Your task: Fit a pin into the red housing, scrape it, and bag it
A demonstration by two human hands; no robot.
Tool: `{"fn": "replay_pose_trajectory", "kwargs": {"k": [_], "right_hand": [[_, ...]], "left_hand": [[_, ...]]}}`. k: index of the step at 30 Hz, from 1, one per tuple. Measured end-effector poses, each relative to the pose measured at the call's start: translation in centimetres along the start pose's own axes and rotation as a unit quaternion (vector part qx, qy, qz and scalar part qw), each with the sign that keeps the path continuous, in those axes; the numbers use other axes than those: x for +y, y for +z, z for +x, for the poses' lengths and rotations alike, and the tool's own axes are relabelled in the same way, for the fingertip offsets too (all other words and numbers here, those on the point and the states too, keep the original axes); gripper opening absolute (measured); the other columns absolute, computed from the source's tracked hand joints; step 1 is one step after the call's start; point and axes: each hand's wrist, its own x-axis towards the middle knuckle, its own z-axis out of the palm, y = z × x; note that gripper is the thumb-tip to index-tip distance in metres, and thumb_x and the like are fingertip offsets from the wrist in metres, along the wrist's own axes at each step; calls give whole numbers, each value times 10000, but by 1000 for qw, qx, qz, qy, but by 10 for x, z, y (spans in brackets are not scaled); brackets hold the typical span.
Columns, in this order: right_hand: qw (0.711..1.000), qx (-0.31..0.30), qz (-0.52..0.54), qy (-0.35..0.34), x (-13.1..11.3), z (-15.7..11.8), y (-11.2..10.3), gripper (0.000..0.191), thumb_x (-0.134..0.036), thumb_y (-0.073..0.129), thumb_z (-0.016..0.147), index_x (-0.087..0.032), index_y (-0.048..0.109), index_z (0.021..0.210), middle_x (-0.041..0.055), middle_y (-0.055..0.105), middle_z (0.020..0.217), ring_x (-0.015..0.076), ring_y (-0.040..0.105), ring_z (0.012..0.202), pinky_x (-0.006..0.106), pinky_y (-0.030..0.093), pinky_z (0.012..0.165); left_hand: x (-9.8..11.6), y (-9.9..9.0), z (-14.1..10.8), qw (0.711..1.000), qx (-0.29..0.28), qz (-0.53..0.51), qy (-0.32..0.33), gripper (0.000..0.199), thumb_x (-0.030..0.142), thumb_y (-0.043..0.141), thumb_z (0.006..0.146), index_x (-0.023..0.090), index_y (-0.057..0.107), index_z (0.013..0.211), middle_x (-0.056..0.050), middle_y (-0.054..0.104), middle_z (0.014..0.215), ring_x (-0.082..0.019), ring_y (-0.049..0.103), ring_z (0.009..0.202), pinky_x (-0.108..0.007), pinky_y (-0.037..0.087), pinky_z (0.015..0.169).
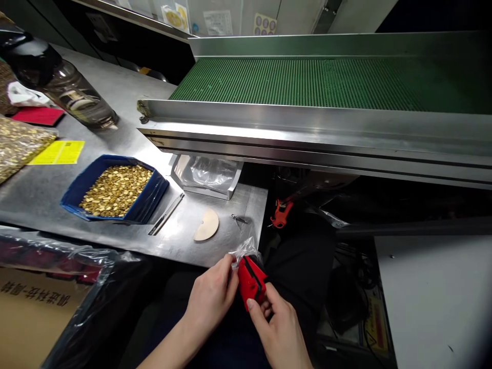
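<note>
A red piece with a black stripe (251,281) is held above my lap, just off the metal table's front edge. My right hand (279,323) grips its lower right side between thumb and fingers. At its upper left, my left hand (215,289) pinches a crumpled clear plastic bag (246,249), which touches the top of the red piece. On the table beyond lie a small metal part (239,219) and a pale round disc (207,224) with a wedge cut out.
A blue bin (77,192) of small gold pieces, a cutter knife (166,215), a clear tray (205,192) and a tilted bottle (82,100) are on the metal table (126,238). A green conveyor (269,82) crosses behind. A lined carton (34,312) stands front left.
</note>
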Motion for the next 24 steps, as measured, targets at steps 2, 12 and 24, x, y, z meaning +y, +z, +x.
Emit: {"fn": "replay_pose_trajectory", "kwargs": {"k": [2,12,24], "right_hand": [[999,2,-38,-15,-3,2,0,260,-459,539,976,-236,670,987,6,682,728,186,644,652,251,472,632],[1000,21,6,-10,-6,6,-15,289,-480,542,985,-222,668,957,21,702,745,182,635,655,248,483,624],[961,59,270,8,21,4,6,448,-506,664,931,-174,683,1232,122,781,1022,240,739,850,359,623,853]], "left_hand": [[-1,-2,7,1000,13,3,5,119,258,404,1071,235,494,995,-20,611,882,-232,620,751,-331,405,651],[21,-16,-6,987,-30,-75,141,142,237,434,1088,247,524,979,7,593,843,-179,571,710,-293,405,657],[43,-17,-14,984,-119,-119,55,195,243,371,1081,238,511,945,-12,603,865,-212,574,728,-331,446,673]]}}
